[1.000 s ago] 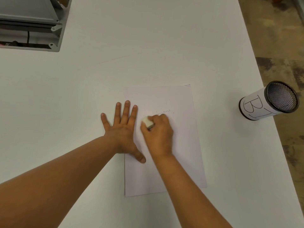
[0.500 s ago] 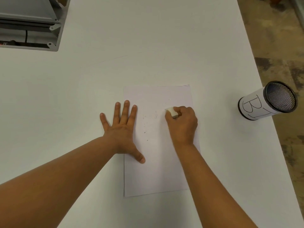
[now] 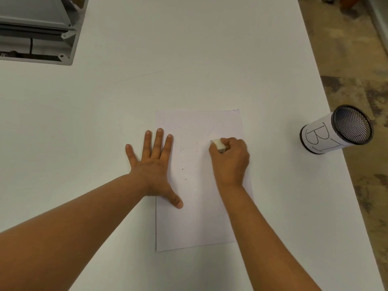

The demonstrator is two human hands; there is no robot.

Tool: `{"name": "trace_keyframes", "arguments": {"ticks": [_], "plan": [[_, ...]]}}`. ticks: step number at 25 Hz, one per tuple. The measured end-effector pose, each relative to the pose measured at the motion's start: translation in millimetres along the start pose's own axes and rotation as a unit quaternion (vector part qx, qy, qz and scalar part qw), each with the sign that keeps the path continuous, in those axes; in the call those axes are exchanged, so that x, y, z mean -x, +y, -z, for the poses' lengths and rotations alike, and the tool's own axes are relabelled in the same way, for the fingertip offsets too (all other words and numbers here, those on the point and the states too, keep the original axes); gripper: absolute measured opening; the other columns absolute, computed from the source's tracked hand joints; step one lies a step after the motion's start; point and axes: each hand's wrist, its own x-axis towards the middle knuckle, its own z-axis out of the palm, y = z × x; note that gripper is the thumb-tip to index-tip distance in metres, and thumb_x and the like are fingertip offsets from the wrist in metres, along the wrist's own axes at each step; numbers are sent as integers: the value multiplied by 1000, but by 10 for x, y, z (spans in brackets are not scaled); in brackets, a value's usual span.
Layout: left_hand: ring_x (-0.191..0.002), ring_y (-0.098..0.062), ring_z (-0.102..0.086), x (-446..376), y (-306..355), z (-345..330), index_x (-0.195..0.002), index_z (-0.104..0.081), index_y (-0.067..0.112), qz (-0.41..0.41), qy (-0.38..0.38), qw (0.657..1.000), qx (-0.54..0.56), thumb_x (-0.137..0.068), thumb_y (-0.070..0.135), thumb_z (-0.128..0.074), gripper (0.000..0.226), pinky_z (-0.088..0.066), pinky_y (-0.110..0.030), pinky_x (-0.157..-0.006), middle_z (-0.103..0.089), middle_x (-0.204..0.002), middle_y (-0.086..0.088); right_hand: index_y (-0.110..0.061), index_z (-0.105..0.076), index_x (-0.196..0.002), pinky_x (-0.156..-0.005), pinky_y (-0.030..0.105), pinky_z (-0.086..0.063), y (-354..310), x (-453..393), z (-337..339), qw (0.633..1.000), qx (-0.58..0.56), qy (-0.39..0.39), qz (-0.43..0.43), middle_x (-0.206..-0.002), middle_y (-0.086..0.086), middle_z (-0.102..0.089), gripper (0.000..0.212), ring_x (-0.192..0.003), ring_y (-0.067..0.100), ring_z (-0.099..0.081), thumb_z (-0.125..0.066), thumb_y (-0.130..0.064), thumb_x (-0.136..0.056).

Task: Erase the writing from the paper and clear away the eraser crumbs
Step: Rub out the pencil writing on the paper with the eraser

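Note:
A white sheet of paper (image 3: 197,223) lies on the white table (image 3: 189,59). My left hand (image 3: 153,162) lies flat with spread fingers across the paper's left edge, thumb on the sheet. My right hand (image 3: 231,160) grips a white eraser (image 3: 219,144) and presses it on the upper right part of the sheet. Small dark eraser crumbs (image 3: 184,168) are scattered on the paper between my hands. Only faint traces of writing show near the eraser.
A black mesh cup (image 3: 336,132) wrapped in paper marked "B" stands near the table's right edge. A grey metal device (image 3: 37,30) sits at the far left corner. Floor (image 3: 357,59) lies beyond the right edge.
My right hand has carried the eraser from beside my left hand rightward across the paper. The pencilled word seen one second ago is gone and crumbs lie where it rubbed. My left hand stayed put.

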Motion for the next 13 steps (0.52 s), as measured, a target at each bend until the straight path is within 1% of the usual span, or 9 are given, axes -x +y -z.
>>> {"name": "trace_keyframes", "arguments": {"ticks": [2, 3, 4, 7, 9, 10, 11, 13], "plan": [[-115, -24, 54, 0, -1, 4, -115, 54, 27, 2, 1, 1000, -3, -24, 84, -65, 160, 21, -65, -96, 64, -117, 5, -6, -62, -87, -63, 12, -33, -38, 222, -122, 997, 16, -51, 58, -89, 9, -57, 18, -71, 15, -51, -70, -18, -75], [-114, -24, 55, 1, -3, 7, -115, 55, 27, 3, 2, 1000, -2, -24, 84, -65, 160, 21, -65, -96, 64, -117, 5, -6, -62, -87, -63, 11, -32, -31, 251, -134, 995, 19, -65, 79, -89, 8, -57, 19, -70, 13, -49, -70, -18, -75], [-113, -24, 56, 0, -5, 8, -114, 55, 28, 3, 1, 1000, -2, -24, 84, -65, 160, 21, -65, -96, 64, -116, 6, -6, -63, -88, -63, 12, -33, -10, 192, -112, 995, 21, -62, 81, -89, 9, -57, 19, -71, 13, -49, -70, -19, -75], [-111, -23, 57, -1, -9, 0, -112, 56, 29, -1, 3, 1000, 2, -23, 84, -64, 160, 22, -65, -95, 65, -116, 6, -5, -63, -88, -66, 20, -40, 21, -122, 27, 1000, 10, -16, 23, -92, 12, -59, 19, -76, 20, -57, -70, -18, -77], [-112, -23, 56, -4, -7, -3, -113, 55, 28, -4, 4, 1000, 2, -24, 84, -65, 160, 23, -65, -94, 64, -117, 6, -7, -62, -90, -67, 22, -44, 19, -132, 70, 1000, -3, -6, 1, -92, 10, -59, 17, -76, 19, -57, -69, -18, -78], [-113, -24, 56, -5, -11, -4, -112, 56, 29, -5, 5, 1000, 3, -24, 84, -66, 160, 23, -65, -94, 64, -117, 6, -9, -62, -91, -67, 22, -46, -2, -61, 68, 1000, -15, -7, 6, -90, 8, -59, 17, -73, 16, -56, -69, -18, -79], [-114, -24, 55, -7, -18, -5, -112, 56, 29, -7, 7, 1000, 4, -24, 83, -66, 160, 24, -64, -93, 64, -117, 6, -11, -62, -92, -66, 20, -46, -32, 56, 52, 999, -30, -14, 22, -88, 6, -58, 17, -69, 11, -54, -70, -19, -78], [-116, -25, 54, -13, -18, -9, -110, 57, 29, -8, 9, 1000, 5, -24, 83, -66, 160, 24, -64, -94, 64, -117, 6, -15, -62, -95, -61, 9, -42, -70, 372, 2, 995, -37, -53, 74, -85, -1, -56, 20, -64, 3, -51, -70, -22, -78]]}}
